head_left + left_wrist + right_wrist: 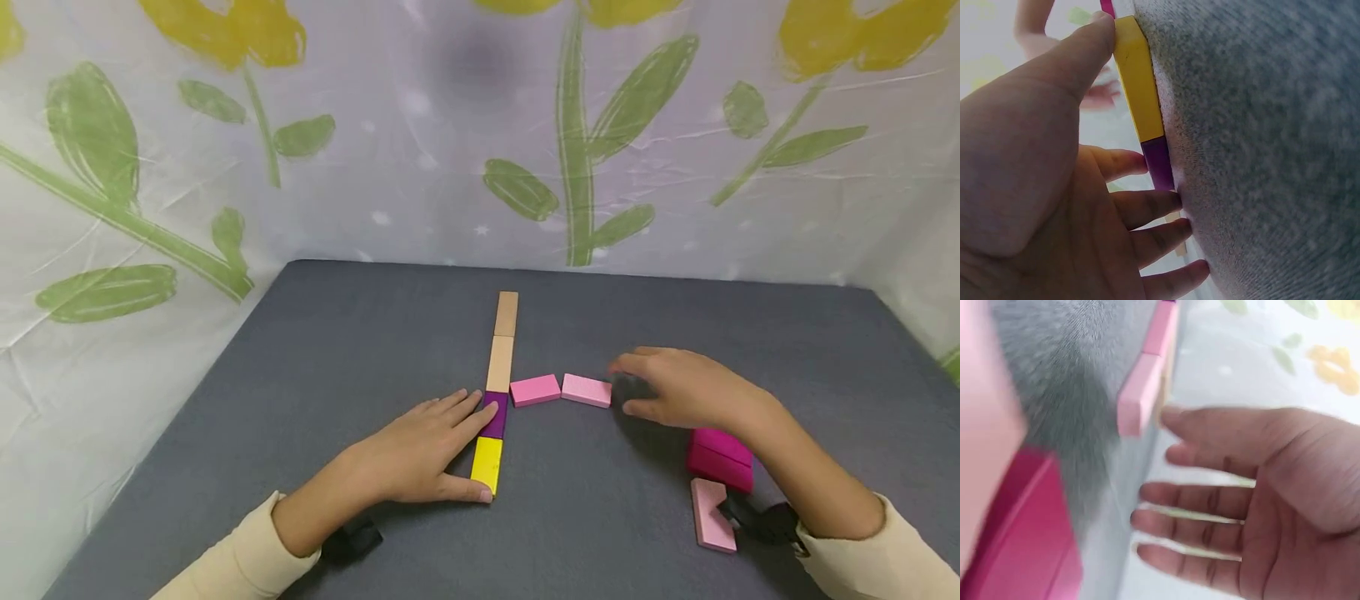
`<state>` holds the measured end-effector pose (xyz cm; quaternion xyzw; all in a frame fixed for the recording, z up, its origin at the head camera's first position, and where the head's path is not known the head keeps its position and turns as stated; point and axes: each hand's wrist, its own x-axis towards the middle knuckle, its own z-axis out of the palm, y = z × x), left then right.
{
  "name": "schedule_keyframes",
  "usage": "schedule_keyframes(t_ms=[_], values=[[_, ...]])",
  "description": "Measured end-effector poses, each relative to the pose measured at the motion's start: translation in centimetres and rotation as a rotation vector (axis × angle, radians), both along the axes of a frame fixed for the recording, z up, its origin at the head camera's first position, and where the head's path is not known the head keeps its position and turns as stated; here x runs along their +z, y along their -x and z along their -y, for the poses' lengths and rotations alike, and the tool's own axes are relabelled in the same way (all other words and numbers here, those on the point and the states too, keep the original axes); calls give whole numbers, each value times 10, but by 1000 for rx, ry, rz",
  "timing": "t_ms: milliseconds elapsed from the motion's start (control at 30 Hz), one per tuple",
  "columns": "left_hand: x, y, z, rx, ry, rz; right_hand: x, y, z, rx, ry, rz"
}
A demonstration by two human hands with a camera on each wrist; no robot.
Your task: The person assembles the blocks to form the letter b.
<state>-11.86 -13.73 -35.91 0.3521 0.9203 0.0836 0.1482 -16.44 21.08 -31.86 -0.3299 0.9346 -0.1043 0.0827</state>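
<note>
In the head view, your left hand (408,454) lies flat with thumb and fingers spread, its thumb touching the yellow block (487,465) and its index finger the purple block (495,425); it clamps nothing. Ahead of those fingers, the near wooden block (500,364) and the far wooden block (506,314) complete a straight run of four. To their right, the deeper pink block (535,390) and the paler pink block (587,391) form a branch reaching nearly to your right hand (690,387), whose thumb and fingers stand apart. Six blocks therefore appear placed; the magenta blocks (720,458) and the notched pink block (708,517), on the near side of your right hand, appear unplaced. The left wrist view confirms your thumb against the yellow block's end. The right wrist view shows your right fingers grasping nothing, just beside the branch's free end, with magenta blocks off to one side.
</note>
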Motion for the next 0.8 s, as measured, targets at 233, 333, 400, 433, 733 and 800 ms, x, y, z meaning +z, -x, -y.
schedule_keyframes(t_ms=[233, 333, 400, 433, 733, 800], values=[[0, 1, 0, -13, -1, -6, -3, -63, -49, -32, -17, 143], [0, 1, 1, -5, 1, 0, -10, -83, -54, -20, 4, 186], [0, 0, 1, -2, 1, 2, -14, -88, -51, -33, -6, 147], [0, 0, 1, -1, -1, 5, -15, -89, -49, -51, -25, 116], [-1, 0, -1, 3, 14, 9, -30, -85, -28, 30, 76, 74], [-1, 0, -1, 2, 15, 9, -31, -84, -26, 62, 137, 101]])
